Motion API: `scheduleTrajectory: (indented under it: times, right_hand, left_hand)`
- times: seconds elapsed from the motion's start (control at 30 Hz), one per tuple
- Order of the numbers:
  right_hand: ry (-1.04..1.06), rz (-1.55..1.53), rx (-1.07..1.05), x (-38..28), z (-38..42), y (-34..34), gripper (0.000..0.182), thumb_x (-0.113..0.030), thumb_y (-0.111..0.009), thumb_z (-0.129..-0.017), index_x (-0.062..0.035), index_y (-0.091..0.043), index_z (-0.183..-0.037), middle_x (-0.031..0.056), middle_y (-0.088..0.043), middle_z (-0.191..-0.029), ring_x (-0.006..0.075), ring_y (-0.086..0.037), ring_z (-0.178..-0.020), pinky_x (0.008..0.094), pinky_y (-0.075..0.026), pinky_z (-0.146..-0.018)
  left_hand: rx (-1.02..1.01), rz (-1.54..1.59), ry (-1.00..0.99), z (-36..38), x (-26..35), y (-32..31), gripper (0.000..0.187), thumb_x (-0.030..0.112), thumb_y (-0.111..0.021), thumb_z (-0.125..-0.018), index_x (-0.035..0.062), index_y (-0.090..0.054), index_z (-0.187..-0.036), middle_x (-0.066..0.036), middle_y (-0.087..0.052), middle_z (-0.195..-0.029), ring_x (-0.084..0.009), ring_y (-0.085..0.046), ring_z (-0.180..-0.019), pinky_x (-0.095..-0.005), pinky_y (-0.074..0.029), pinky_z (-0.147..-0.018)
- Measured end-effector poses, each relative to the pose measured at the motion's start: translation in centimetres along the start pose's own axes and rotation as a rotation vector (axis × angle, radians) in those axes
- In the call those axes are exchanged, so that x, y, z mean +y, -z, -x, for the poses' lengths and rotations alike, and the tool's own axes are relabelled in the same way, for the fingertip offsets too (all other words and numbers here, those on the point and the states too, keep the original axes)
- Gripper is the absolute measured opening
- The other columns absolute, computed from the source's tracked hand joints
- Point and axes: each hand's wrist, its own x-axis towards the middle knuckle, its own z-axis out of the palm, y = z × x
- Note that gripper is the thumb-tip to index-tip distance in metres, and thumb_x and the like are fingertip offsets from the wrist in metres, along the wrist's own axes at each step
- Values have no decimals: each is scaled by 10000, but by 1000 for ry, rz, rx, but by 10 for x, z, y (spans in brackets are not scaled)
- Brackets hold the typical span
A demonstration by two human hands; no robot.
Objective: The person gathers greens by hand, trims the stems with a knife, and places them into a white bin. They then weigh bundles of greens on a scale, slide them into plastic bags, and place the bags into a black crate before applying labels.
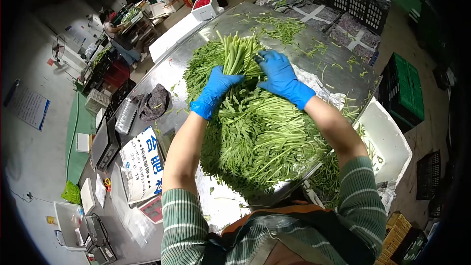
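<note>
My left hand (219,90), in a blue glove, is closed around a bunch of leafy greens (237,54), its pale cut stalks pointing away from me. To the right of that bunch, my right hand (282,76), also gloved in blue, has its thumb and fingers apart, with the fingertips at the edge of the greens. Under and in front of both hands lies a large heap of the same leafy greens (260,137), with leaves mostly on the left and stalks on the right. Leaves partly hide the fingertips of both hands.
Leaf scraps (282,29) lie on the metal table (338,64). A white bin (392,142) stands at its right edge, and green crates (402,88) beyond. On the left are a printed sack (142,164) and a dark cloth (153,102). Another person (120,37) stands far left.
</note>
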Motion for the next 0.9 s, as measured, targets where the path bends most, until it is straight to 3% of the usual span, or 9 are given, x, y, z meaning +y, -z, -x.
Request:
scheduleTrajectory:
  times: [0.13,0.2,0.23,0.33,0.4,0.47,0.6,0.7,0.9]
  right_hand:
    - [-7,65,-597,-15,-28,-8,296,-197,-545,-719,-103,-580,-998,111,-521,-1119,248,-461,-1050,379,-303,-955]
    - [264,917,171,-11,-31,-46,339,-113,-466,-744,-108,-526,-1077,80,-532,-1104,225,-489,-1010,377,-297,-979]
    - [263,920,176,-10,-32,-45,339,-113,-466,-744,-108,-526,-1077,80,-532,-1104,225,-489,-1010,377,-297,-979]
    - [-33,-196,-280,-23,-28,12,428,-69,-429,-740,-93,-433,-1168,66,-540,-1081,196,-464,-1057,404,-195,-1041]
    - [-120,-247,-373,-24,-26,14,478,-59,-463,-710,-101,-427,-1185,85,-508,-1127,196,-429,-1096,405,-169,-1041]
    - [-139,-47,249,-20,-15,-18,570,-33,-507,-674,-95,-393,-1229,105,-457,-1188,237,-418,-1101,412,-186,-1026]
    - [-310,-389,415,-36,6,6,696,-276,-591,-729,-24,-282,-1300,181,-399,-1221,315,-382,-1109,461,-259,-959]
    - [-187,-152,-200,-72,56,-31,610,-415,-478,-792,-61,-355,-1273,127,-422,-1246,289,-381,-1146,490,-204,-993]
    - [-120,-55,-139,-78,64,-35,455,-413,-372,-865,-136,-456,-1216,83,-457,-1235,266,-380,-1168,484,-152,-1016]
  left_hand:
    - [19,-309,-127,1,-10,-6,459,112,-732,-675,-35,-516,-1053,-77,-602,-910,-145,-577,-782,-256,-477,-693]
    - [157,-138,-571,-1,-20,-18,592,285,-781,-603,-16,-522,-1042,-140,-603,-954,-198,-574,-847,-303,-447,-765]
    - [75,-217,-346,-2,-22,-10,606,302,-780,-602,-17,-520,-1047,-142,-602,-955,-201,-575,-844,-307,-447,-760]
    - [-110,-370,-97,0,-21,-1,569,310,-755,-607,-7,-538,-1027,-160,-610,-916,-224,-590,-803,-322,-452,-727]
    - [-80,-545,-89,12,2,-10,464,271,-709,-624,33,-564,-995,-162,-617,-846,-254,-598,-748,-327,-459,-703]
    - [88,-713,-47,23,20,-17,442,269,-695,-630,50,-570,-993,-158,-620,-823,-265,-599,-735,-333,-463,-698]
    - [220,-14,-224,8,-9,9,253,86,-667,-682,9,-566,-901,-40,-592,-790,-124,-547,-639,-262,-451,-578]
    - [299,119,-290,15,-8,37,268,68,-660,-692,9,-561,-934,-46,-596,-803,-134,-563,-652,-247,-467,-589]
    - [519,720,-523,82,24,152,172,156,-632,-745,34,-614,-865,-68,-627,-808,-170,-585,-775,-299,-472,-728]
